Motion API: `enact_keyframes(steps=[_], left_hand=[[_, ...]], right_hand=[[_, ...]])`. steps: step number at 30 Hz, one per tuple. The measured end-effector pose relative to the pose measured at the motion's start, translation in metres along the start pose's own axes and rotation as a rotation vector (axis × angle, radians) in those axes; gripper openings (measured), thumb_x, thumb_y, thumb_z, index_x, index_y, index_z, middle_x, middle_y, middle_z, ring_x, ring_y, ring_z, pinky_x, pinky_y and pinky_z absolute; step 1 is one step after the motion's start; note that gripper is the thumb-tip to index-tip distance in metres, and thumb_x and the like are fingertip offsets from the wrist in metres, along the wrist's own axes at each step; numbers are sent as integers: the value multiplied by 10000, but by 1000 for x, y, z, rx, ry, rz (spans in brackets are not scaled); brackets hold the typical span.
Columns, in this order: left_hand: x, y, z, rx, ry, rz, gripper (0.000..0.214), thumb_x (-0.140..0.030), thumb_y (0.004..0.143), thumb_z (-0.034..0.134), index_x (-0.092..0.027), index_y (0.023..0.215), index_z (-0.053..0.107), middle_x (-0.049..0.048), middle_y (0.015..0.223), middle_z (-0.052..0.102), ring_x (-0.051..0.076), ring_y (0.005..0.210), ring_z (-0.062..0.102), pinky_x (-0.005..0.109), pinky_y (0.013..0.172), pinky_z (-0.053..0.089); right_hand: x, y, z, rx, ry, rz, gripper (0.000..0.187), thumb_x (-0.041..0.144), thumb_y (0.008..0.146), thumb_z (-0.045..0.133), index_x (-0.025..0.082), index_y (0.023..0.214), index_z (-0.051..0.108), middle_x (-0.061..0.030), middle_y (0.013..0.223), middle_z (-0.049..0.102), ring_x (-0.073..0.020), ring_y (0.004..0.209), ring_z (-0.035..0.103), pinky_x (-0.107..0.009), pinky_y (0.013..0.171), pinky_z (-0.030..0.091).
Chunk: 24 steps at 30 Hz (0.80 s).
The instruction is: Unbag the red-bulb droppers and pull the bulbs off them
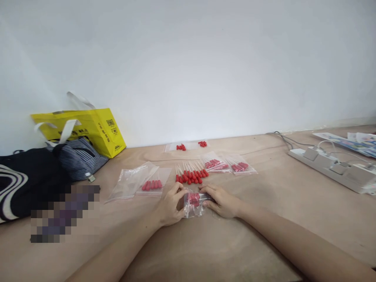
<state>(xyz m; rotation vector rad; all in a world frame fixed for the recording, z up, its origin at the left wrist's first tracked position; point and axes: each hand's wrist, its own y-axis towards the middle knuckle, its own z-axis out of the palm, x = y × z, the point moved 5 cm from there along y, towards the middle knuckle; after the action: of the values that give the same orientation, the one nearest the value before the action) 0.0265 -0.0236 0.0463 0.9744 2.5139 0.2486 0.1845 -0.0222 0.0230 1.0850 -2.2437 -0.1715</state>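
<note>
At the near middle of the table, a clear plastic bag lies between both hands. Red-bulbed droppers show in it, bulbs to the left and clear tubes to the right. My left hand pinches the bag's left edge with curled fingers. Fingers and thumb of my right hand close around the droppers' tubes at the right; whether bag film lies between is unclear. Just beyond, a pile of loose droppers has its red bulbs facing me.
A bag of droppers lies left beside a flat clear bag. Two more filled bags lie right; others lie by the wall. A power strip stands right, and a yellow bag and dark bag stand left.
</note>
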Motion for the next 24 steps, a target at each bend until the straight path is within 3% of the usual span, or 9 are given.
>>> enact_keyframes(steps=[3, 9, 18, 24], left_hand=[[-4, 0, 4, 19, 81, -12, 265, -387, 759, 503, -182, 920, 551, 36, 848, 444, 173, 796, 449, 329, 738, 393], [-9, 7, 8, 96, 128, -21, 149, -292, 795, 432, -162, 733, 471, 32, 800, 461, 166, 753, 440, 310, 682, 383], [9, -8, -28, 262, -17, -111, 121, -261, 817, 387, -182, 798, 477, 15, 863, 481, 143, 789, 467, 277, 737, 385], [3, -4, -14, 268, 76, -114, 88, -266, 778, 430, -182, 756, 448, 23, 826, 494, 156, 753, 479, 271, 667, 391]], right_hand=[[1, 0, 0, 10, 15, -17, 295, 291, 825, 470, 140, 1079, 456, -135, 1132, 507, -207, 1054, 465, -363, 901, 384], [3, 0, 0, 23, -18, -23, 281, 302, 845, 441, 149, 1077, 481, -119, 1136, 511, -196, 1056, 468, -336, 900, 393], [-3, 0, 0, 22, -31, 36, 347, 309, 836, 459, 158, 1148, 477, -115, 1172, 509, -204, 1096, 459, -348, 932, 381], [0, -2, -1, -2, -38, 37, 424, 256, 835, 449, 165, 1246, 397, -114, 1219, 482, -207, 1116, 448, -367, 933, 383]])
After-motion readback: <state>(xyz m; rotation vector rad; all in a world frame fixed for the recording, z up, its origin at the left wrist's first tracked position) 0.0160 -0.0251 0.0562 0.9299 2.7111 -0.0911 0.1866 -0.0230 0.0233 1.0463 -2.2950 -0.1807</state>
